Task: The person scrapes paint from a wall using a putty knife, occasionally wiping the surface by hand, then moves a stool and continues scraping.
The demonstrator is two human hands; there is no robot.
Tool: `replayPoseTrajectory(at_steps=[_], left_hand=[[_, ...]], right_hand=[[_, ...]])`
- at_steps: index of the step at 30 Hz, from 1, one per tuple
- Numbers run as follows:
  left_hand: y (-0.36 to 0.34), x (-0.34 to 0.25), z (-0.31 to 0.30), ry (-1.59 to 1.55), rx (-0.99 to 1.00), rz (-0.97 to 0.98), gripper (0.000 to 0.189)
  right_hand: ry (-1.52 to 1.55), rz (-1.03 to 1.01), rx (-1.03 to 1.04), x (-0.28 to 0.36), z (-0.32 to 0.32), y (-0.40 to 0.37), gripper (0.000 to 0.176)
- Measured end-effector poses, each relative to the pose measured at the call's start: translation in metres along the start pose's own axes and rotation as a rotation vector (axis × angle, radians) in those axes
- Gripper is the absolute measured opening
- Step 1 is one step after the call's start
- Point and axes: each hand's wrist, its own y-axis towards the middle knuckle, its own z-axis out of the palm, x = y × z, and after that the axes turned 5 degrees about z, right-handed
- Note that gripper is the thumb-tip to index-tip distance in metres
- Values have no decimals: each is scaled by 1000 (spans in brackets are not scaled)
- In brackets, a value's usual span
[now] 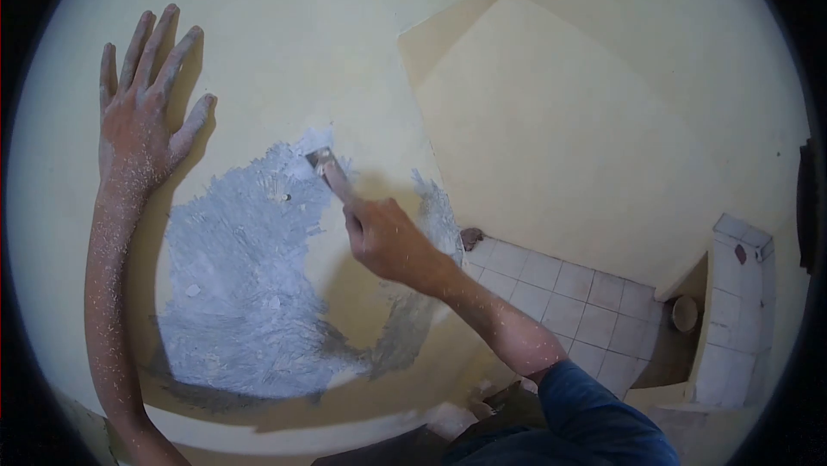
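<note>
My right hand (388, 238) is closed around the handle of a paint scraper (332, 171). The scraper's blade meets the wall at the upper edge of a scraped grey patch (241, 285), beside a small whitish spot (312, 143). Pale yellow paint (284, 61) covers the wall around the patch. Higher up on the left, my left hand (142, 121) lies flat against the painted wall with its fingers spread and nothing in it. Pale dust and flakes speckle that hand and forearm.
A wall corner (422, 121) runs down right of the patch. White floor tiles (560, 294) lie below on the right, with a dark lump (471, 238) at their edge. A tiled ledge (732, 319) stands at far right, near a round pale container (685, 314).
</note>
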Motion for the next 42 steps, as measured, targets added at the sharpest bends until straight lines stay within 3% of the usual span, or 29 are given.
replayPoseTrajectory(at_steps=[4,10,13,18,23,26,28,30,33,39,42], left_hand=[[-1,0,0,-11,-10,-2,66],[-1,-2,-3,-38,-11,3,67],[-1,-1,-2,-42,-14,10,68],[3,-8,-2,-80,-1,13,69],[22,-23,-2,-131,27,41,68],[44,-38,1,-194,50,105,68],[51,-56,-2,-253,98,159,70],[51,-73,-3,-308,138,229,75],[50,-92,-7,-327,175,281,82],[55,-68,35,-268,103,248,72],[32,-107,-1,-388,10,167,58]], right_hand=[[-31,-60,-46,1,0,14,69],[-41,85,147,12,-14,23,67],[-16,-57,37,0,-7,3,70],[-40,18,73,3,-10,22,71],[101,-82,-59,-10,0,10,68],[62,114,56,3,-31,23,67],[104,100,-68,-24,-58,7,61],[108,272,-196,-59,-82,-29,58],[112,471,-212,-96,-97,-92,58],[85,688,-101,-136,-99,-193,57],[58,790,-65,-139,-107,-223,56]])
